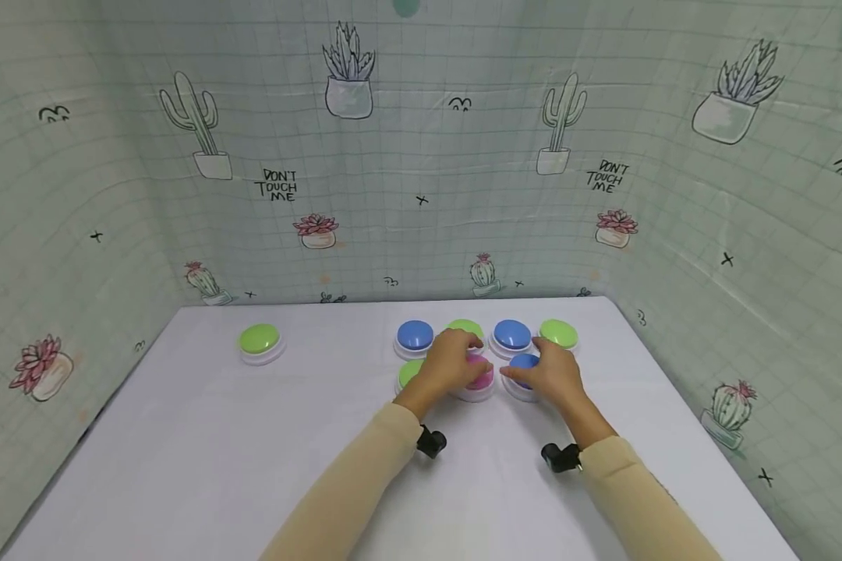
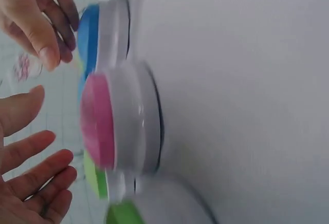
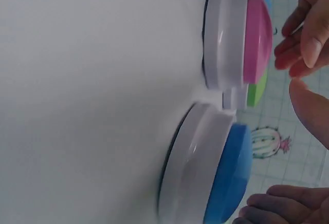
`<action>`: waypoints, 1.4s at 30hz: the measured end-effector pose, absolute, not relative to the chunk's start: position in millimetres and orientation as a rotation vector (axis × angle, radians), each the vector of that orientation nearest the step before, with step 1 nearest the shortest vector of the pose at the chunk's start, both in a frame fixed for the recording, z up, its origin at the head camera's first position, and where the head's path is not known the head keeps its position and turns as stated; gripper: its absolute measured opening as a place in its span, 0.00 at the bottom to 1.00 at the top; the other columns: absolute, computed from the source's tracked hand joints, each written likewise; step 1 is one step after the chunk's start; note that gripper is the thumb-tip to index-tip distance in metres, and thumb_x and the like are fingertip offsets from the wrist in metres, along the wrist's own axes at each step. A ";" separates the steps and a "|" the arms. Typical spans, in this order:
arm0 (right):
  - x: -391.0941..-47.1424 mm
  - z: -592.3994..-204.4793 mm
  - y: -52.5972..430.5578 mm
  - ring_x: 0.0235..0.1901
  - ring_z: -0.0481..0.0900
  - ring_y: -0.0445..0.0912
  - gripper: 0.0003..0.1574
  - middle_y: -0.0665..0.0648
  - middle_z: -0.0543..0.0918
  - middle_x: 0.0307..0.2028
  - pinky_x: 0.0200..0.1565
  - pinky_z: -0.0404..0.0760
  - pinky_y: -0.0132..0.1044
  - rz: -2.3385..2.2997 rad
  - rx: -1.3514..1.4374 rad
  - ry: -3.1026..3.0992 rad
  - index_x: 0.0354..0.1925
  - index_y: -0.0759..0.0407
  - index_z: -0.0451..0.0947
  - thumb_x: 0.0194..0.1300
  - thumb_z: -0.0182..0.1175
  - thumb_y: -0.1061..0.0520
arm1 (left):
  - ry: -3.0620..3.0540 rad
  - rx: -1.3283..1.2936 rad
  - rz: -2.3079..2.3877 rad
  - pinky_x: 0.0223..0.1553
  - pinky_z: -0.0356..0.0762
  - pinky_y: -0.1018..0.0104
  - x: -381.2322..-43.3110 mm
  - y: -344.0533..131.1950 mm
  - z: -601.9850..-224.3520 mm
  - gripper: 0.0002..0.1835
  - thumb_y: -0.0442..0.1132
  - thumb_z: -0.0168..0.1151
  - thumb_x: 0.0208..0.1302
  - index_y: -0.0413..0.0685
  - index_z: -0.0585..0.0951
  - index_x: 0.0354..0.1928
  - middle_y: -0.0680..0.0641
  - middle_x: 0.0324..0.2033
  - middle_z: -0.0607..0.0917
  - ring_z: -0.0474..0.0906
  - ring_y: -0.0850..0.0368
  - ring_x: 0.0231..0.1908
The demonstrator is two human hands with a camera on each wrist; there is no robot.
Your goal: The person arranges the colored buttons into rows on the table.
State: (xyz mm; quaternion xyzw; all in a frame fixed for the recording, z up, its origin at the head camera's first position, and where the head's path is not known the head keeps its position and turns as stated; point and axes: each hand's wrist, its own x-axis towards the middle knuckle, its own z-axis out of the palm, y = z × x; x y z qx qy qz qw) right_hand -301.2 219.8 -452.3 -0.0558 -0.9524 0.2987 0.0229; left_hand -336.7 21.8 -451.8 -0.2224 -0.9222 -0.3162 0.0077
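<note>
In the head view my left hand [image 1: 447, 362] hovers over the pink push button [image 1: 481, 375], thumb and fingers spread. The left wrist view shows a gap between that hand [image 2: 33, 175] and the pink cap [image 2: 97, 121]. My right hand [image 1: 557, 374] is above the front blue push button [image 1: 523, 363], its thumb and fingers apart. In the right wrist view its fingers [image 3: 282, 203] are close beside the blue cap [image 3: 231, 172]; whether they touch it, I cannot tell. Each button is a domed cap on a round white base.
Behind the hands is a row of buttons: blue [image 1: 415, 335], green [image 1: 466, 326], blue [image 1: 512, 333] and green [image 1: 559, 333]. A partly covered green button [image 1: 408, 372] is left of the pink one. Another green button [image 1: 259, 339] sits far left. Patterned cloth [image 1: 421, 156] encloses the white table [image 1: 217, 467].
</note>
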 end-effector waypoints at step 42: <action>-327.5 -480.7 -33.0 0.70 0.73 0.62 0.53 0.67 0.77 0.68 0.70 0.73 0.57 1.158 0.418 -2.937 0.72 0.67 0.72 0.58 0.80 0.43 | -2.709 0.155 -1.299 0.75 0.63 0.42 -378.1 -320.4 -501.5 0.41 0.38 0.74 0.66 0.29 0.65 0.75 0.28 0.72 0.70 0.66 0.32 0.72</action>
